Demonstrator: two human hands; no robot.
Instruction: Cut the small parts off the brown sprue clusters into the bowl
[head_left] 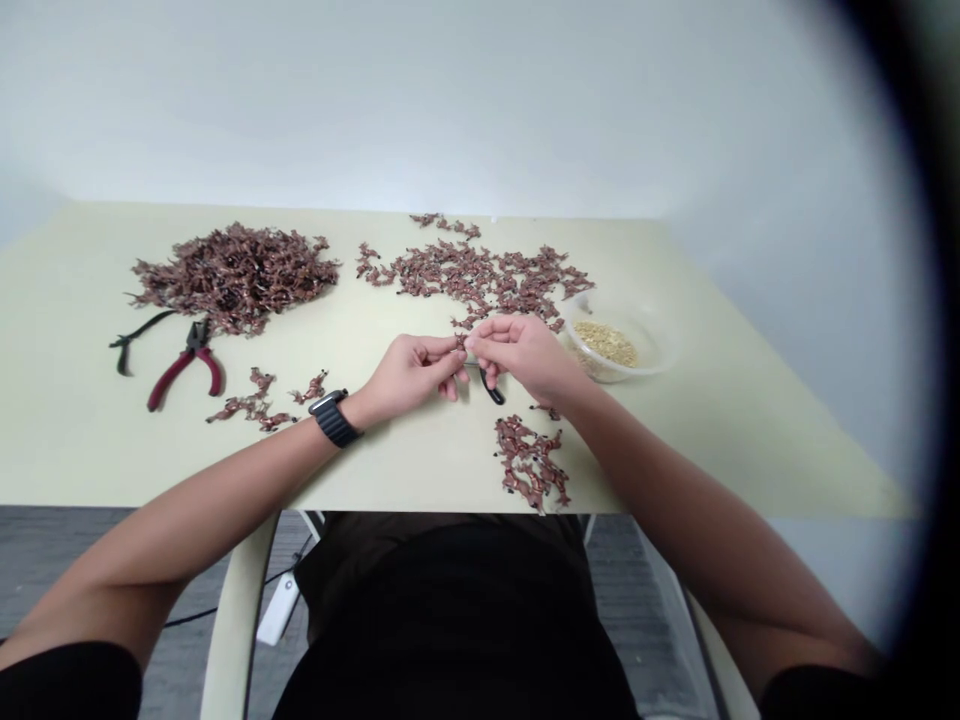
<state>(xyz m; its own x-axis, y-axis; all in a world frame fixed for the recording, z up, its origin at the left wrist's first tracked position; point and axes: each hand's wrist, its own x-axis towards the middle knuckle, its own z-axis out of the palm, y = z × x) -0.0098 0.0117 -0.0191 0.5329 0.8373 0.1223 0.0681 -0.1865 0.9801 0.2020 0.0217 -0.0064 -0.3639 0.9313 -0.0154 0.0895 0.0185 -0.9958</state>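
Note:
My left hand (412,378) is closed in a pinch on a small brown animal figurine (460,342), just above the table. Right beside it, my right hand (525,352) has thumb and forefinger pressed together at the figurine's edge; whatever lies between those fingertips is too small to make out. Below the right fingers shows a black-handled tool (492,388) with a thin metal part; I cannot tell whether it is held or lies on the table. A group of similar brown figurines (529,462) lies near the front edge, left of my right forearm.
A large heap of brown figurines (236,272) stands at the back left, a looser spread (480,272) behind my hands. Red-handled pliers (196,352) and a black tool (127,345) lie left. A clear bowl (654,362) holds small gold-coloured pieces (606,343).

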